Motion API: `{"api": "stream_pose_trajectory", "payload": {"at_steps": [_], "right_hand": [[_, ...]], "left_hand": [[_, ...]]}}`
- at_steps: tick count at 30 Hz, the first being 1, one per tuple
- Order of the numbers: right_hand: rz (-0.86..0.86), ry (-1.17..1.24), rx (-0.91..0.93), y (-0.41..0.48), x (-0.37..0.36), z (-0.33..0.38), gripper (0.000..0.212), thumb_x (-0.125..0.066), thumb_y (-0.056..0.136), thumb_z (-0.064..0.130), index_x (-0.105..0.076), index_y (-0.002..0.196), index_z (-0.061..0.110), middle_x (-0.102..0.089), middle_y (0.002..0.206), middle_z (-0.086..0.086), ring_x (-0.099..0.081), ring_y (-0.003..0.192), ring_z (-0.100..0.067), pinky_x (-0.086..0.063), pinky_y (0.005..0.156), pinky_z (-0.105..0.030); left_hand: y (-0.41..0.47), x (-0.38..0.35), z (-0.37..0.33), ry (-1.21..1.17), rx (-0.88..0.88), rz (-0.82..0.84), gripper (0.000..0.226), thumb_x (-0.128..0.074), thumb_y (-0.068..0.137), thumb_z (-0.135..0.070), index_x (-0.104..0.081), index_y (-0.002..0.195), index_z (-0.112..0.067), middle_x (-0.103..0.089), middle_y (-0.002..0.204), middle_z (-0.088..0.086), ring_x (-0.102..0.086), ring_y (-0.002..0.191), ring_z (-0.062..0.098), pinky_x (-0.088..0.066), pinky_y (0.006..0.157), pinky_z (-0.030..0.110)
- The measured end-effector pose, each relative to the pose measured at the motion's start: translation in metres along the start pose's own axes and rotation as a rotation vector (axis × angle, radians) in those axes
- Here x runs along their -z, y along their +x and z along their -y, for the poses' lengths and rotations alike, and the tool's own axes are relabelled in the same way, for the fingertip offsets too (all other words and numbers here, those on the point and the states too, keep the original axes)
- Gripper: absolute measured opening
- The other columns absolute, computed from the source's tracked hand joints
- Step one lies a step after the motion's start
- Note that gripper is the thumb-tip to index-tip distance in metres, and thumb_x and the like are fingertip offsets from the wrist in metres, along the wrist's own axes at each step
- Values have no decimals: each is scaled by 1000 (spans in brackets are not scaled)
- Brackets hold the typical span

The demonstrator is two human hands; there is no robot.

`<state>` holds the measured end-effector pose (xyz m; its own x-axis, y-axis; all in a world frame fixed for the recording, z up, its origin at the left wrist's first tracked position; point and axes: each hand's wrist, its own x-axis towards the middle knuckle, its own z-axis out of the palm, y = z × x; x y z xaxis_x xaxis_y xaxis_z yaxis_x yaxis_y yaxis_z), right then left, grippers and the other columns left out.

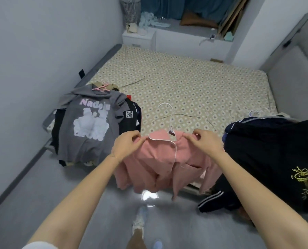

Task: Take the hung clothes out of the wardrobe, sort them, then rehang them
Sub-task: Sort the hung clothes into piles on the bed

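**Pink top on its hanger, held at the foot of the bed**

I am standing at the foot of the wide bed with the beige diamond-patterned sheet (194,83), and everything here is placed against it. On the bed's near left corner a pile of dark clothes is lying, topped by a grey sweatshirt with pale lettering and a white cloud-like print (88,128); a thin pink plastic hanger (103,87) is poking out at its collar. Just in front of the bed's near edge, my left hand (126,145) is pinching the left shoulder of a salmon-pink soft fabric top with white piping (160,164). The top is hanging on a slim white wire hanger (169,117), whose hook is rising over the sheet. My right hand (206,141) is pinching the top's right shoulder, fingers closed on the cloth. On the bed's near right corner a heap of black and navy garments (268,155) is spilling over the edge, one with yellow embroidery, one with white stripes.
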<state>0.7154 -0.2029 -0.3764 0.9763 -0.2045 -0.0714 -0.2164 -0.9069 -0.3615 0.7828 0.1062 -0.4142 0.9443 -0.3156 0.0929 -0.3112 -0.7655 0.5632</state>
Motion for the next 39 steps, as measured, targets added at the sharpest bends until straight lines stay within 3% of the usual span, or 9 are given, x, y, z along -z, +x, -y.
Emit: {"api": "stream_pose_trajectory", "payload": {"at_steps": [5,15,20,25,31,35,39], "right_hand": [[-49,-12,78,0,-11,47,54,-49,85,73,-62,80,21,-68,77,2,-65,82,-23,-48,68,-36],[-61,39,220,24,-55,186,48,-50,85,72,-58,75,26,-66,74,3,-65,79,-23,-41,62,-32],[-31,38,228,40,-84,263,48,-51,86,70,-63,79,24,-66,73,5,-64,79,-21,-41,62,-32],[-81,46,253,60,-104,342,49,-50,87,69,-61,79,23,-62,69,6,-63,77,-20,-36,59,-31],[-153,100,256,100,-102,425,52,-51,88,69,-60,74,19,-61,66,4,-59,68,-19,-38,55,-33],[-177,127,260,136,-97,458,49,-51,88,68,-54,72,22,-57,66,7,-59,71,-19,-35,57,-33],[-158,105,275,182,-100,468,45,-53,90,63,-60,81,19,-66,77,0,-62,79,-25,-31,59,-32]], "left_hand": [[-18,39,33,60,22,-49,57,-42,84,-74,-56,68,-21,-58,65,-7,-55,67,13,-41,56,30],[-26,130,148,49,111,-163,52,-56,87,-64,-51,65,-17,-52,60,-4,-52,63,18,-31,51,30],[-21,177,218,19,171,-176,57,-61,84,-66,-49,62,-15,-52,58,-2,-52,60,18,-39,55,33],[-9,233,284,-6,195,-194,68,-51,75,-81,-50,62,-14,-53,58,-3,-53,61,16,-46,61,37],[33,301,323,-28,204,-289,53,-70,82,-59,-48,59,-15,-46,54,-3,-42,56,12,-33,53,26],[70,323,343,-28,191,-326,52,-71,85,-51,-39,55,-23,-42,53,-7,-40,58,15,-29,55,32],[114,323,367,-53,186,-336,52,-70,84,-54,-39,55,-25,-43,55,-8,-42,62,19,-31,60,32]]}}
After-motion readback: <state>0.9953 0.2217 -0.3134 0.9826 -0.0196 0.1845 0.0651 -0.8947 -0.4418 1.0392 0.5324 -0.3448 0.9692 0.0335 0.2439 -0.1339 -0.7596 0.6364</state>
